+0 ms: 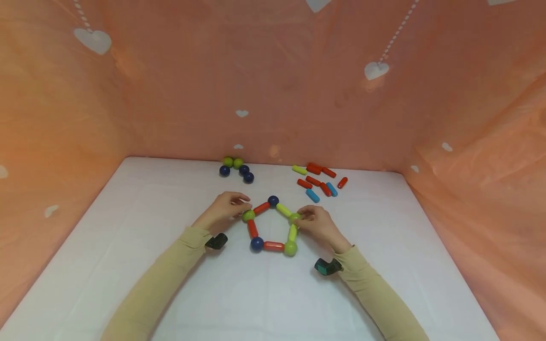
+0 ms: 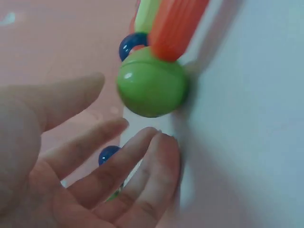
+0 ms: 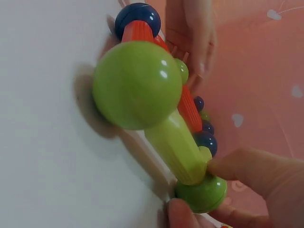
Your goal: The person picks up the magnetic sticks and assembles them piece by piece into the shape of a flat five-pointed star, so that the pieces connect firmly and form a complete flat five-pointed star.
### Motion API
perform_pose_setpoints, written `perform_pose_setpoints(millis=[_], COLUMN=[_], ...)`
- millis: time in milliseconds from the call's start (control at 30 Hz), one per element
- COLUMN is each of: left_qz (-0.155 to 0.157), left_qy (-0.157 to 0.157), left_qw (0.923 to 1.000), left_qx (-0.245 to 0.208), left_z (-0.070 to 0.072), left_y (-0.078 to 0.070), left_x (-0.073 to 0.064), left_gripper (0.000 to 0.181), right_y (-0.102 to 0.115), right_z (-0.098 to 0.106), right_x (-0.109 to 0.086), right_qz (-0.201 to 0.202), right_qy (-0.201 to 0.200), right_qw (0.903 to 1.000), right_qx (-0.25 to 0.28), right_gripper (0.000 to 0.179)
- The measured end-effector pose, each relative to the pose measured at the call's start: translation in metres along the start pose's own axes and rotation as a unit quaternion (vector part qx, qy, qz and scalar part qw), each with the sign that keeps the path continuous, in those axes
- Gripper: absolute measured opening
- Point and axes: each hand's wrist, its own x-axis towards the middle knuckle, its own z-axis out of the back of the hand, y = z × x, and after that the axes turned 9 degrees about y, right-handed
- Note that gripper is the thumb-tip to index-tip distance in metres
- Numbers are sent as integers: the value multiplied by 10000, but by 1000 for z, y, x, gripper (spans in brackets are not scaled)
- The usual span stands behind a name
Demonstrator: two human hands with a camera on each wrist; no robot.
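On the white bench (image 1: 239,293) lies a pentagon (image 1: 274,246) of ridged red and lime plastic-looking rods (image 1: 252,228). The right hand (image 1: 319,224) clamps its grip on a glossy green ball (image 3: 202,195); uneven pulling could part a joint. The left hand (image 1: 226,208), fingers apart, holds nothing beside another green ball (image 2: 152,85). Loose blue balls (image 1: 244,170) lie beyond.

Facing you is a salmon-orange, sheet-like back wall (image 1: 281,85) patterned with white hearts (image 1: 377,70) and dotted white lines (image 1: 398,31), while matching orange side walls (image 1: 51,118) flank you left and right. Before you spreads a white, flat, faintly creased tabletop (image 1: 362,213); light turns your left wall a brighter, yellower orange.
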Motion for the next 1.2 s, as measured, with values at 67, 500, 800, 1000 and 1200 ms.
perform_pose_setpoints(millis=[67, 500, 800, 1000, 1200], left_qz=[59, 172, 276, 302, 250], left_qy=[-57, -498, -353, -346, -471], left_qw=[9999, 9984, 9988, 9986, 9982], left_qx=[-110, 202, 183, 270, 278], left_z=[-4, -33, -32, -33, -32], left_y=[1, -7, -8, -8, -7], left_x=[-5, -12, -14, -15, -16], left_gripper=[44, 48, 48, 48, 52], right_y=[1, 12, 12, 10, 6], right_z=[0, -15, -14, -13, -10], right_x=[0, 12, 14, 15, 11], right_qz=[-34, -195, -295, -313, -213], right_qy=[8, 79, -126, -196, 37], right_qw=[10000, 9993, 9993, 9990, 9985], right_qx=[53, 303, 216, 232, 497], right_gripper=[44, 35, 31, 30, 32])
